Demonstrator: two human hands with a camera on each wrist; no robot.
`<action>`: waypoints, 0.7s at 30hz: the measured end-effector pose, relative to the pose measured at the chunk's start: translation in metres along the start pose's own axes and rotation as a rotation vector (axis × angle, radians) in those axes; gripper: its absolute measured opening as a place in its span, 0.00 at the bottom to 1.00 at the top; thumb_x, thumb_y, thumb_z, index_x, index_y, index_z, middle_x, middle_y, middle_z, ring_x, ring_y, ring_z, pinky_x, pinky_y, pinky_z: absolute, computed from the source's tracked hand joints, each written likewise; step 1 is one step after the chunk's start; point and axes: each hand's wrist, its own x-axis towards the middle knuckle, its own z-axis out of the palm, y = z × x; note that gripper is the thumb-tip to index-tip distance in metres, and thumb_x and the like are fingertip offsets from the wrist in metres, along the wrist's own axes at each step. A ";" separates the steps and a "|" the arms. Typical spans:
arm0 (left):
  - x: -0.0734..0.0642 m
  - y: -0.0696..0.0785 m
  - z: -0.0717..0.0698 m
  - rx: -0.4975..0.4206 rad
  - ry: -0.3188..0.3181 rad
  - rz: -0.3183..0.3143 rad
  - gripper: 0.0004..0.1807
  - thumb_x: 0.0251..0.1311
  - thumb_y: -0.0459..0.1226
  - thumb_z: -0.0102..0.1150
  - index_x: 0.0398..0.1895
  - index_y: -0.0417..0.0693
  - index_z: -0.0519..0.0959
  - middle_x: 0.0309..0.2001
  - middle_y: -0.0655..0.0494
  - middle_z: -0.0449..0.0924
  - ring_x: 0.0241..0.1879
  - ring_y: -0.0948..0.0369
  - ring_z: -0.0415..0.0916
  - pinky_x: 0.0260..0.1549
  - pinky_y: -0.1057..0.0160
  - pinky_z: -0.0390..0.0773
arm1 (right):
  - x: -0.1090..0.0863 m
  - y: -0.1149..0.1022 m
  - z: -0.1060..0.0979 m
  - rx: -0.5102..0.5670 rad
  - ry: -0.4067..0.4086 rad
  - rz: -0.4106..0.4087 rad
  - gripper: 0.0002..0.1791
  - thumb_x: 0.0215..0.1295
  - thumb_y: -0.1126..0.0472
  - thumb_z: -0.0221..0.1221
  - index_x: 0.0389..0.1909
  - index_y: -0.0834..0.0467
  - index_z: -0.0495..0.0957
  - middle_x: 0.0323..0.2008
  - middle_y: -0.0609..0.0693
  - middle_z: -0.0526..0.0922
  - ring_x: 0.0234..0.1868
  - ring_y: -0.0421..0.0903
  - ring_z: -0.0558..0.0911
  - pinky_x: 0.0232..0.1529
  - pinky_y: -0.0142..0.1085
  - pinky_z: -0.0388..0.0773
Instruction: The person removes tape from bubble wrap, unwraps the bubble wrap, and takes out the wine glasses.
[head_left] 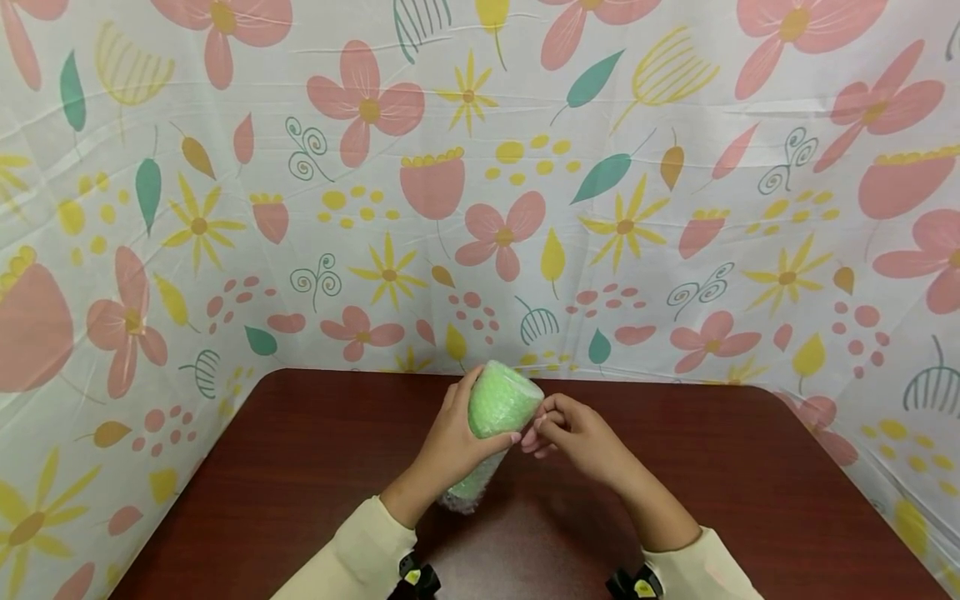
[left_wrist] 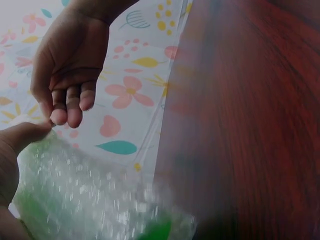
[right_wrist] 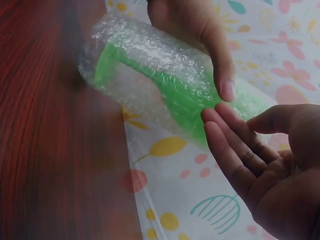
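Observation:
A light green object wrapped in clear bubble wrap (head_left: 504, 402) is held tilted over the table. Through the wrap in the right wrist view, the green part (right_wrist: 175, 95) looks wide at one end and narrow toward the other; its kind is unclear. My left hand (head_left: 453, 433) grips the bundle near its upper, wider end, with the thumb across the near side. Close by that thumb is my right hand (head_left: 577, 433), its thumb and forefinger near each other at the wrap's edge. Whether they pinch anything is hidden. Its other fingers (right_wrist: 235, 155) are gently bent.
Below the hands lies a dark red-brown wooden table (head_left: 315, 467) with rounded back corners. A white cloth printed with flowers and leaves (head_left: 480, 183) hangs behind it and along both sides. Dark wrist gear (head_left: 412, 577) is at the sleeve cuffs.

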 end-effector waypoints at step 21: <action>0.005 -0.004 -0.005 -0.027 0.110 -0.011 0.55 0.50 0.59 0.75 0.78 0.66 0.55 0.70 0.49 0.66 0.59 0.51 0.72 0.52 0.46 0.77 | -0.001 -0.004 -0.001 0.026 0.039 -0.011 0.13 0.80 0.58 0.50 0.47 0.67 0.69 0.29 0.63 0.83 0.30 0.53 0.87 0.36 0.53 0.84</action>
